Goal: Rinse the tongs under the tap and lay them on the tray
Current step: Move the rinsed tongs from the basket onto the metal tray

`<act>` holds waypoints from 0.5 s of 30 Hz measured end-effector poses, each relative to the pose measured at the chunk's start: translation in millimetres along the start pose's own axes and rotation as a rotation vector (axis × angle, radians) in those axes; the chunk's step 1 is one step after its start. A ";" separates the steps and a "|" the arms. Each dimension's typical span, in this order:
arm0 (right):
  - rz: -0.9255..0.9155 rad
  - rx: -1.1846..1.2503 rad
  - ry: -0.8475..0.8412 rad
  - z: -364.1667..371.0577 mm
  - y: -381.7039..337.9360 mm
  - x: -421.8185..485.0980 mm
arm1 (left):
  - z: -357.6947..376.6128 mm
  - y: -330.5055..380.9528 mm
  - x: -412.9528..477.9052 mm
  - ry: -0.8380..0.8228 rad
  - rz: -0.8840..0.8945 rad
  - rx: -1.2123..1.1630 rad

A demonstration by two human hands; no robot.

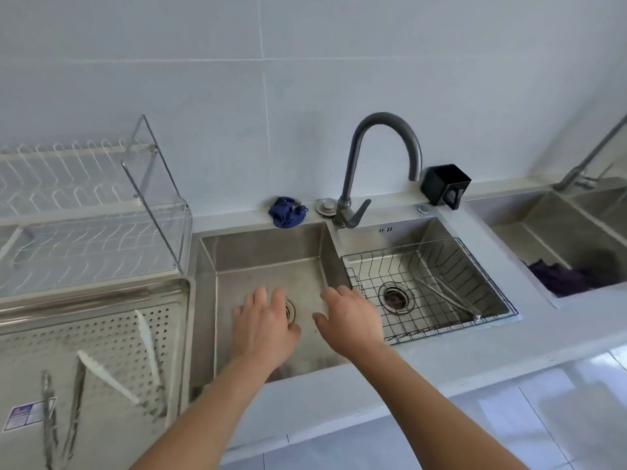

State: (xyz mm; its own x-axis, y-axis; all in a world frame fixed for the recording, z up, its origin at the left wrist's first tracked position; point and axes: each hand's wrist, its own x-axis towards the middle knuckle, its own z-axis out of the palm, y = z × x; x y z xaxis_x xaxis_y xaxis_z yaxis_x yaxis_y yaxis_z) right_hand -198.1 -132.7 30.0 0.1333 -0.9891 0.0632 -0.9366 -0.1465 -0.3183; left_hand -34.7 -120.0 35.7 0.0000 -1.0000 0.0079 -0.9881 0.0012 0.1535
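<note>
Bare forearms (210, 412) come up from the bottom edge, over the pale tabletop (339, 395), and end in two hands held low above the left basin (264, 242) of a steel sink. The left hand (264, 329) is palm down with its fingers (259, 296) spread and nearly straight, and it partly covers the drain; it holds nothing. The right hand (349, 320) is just beside it, also palm down, with its fingers loosely spread toward the basin's right wall, and it too holds nothing. Steel tongs (451, 300) lie slanted in a wire basket (369, 283) that sits in the right basin (390, 239), well apart from both hands. To the left of the sink is a perforated steel tray (51, 344) that carries two more pairs: white-tipped tongs (149, 347) lying open in a V near its right side, and a plain metal pair (75, 401) nearer its front left corner. A dark grey tap (348, 171) rises behind the divider between the basins, and its spout curves over toward the right basin. A crumpled blue cloth (287, 212) rests on the ledge left of the tap, and a black holder (444, 186) stands to its right. A white dish rack (68, 198) with a clear cover stands behind the tray.
</note>
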 end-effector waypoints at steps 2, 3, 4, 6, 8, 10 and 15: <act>0.023 -0.020 0.007 -12.9 32.2 -1.9 | 6.5 30.2 4.0 -0.002 0.018 -0.014; 0.033 -0.030 0.009 -18.8 47.5 -2.8 | 9.6 44.8 6.4 -0.004 0.028 -0.023; 0.041 -0.039 0.009 -24.2 62.2 -3.8 | 12.3 58.7 9.0 -0.005 0.037 -0.030; 0.060 -0.043 0.018 -34.0 88.8 -5.8 | 16.7 83.7 13.4 0.007 0.052 -0.036; 0.082 -0.036 0.025 -41.0 110.8 -7.0 | 19.6 104.4 18.8 0.011 0.068 -0.040; 0.094 -0.036 0.025 -45.4 129.3 -6.3 | 22.6 121.1 25.3 0.007 0.084 -0.042; 0.154 -0.043 0.019 -48.4 165.5 3.8 | 35.1 148.9 44.0 -0.025 0.132 -0.033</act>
State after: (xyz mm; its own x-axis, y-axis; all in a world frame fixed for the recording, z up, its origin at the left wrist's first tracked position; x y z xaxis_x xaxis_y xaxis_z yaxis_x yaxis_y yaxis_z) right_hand -368.3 -159.9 23.4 -0.0189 -0.9992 0.0345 -0.9586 0.0083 -0.2847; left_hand -187.3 -164.1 24.3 -0.1338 -0.9910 0.0051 -0.9738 0.1324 0.1848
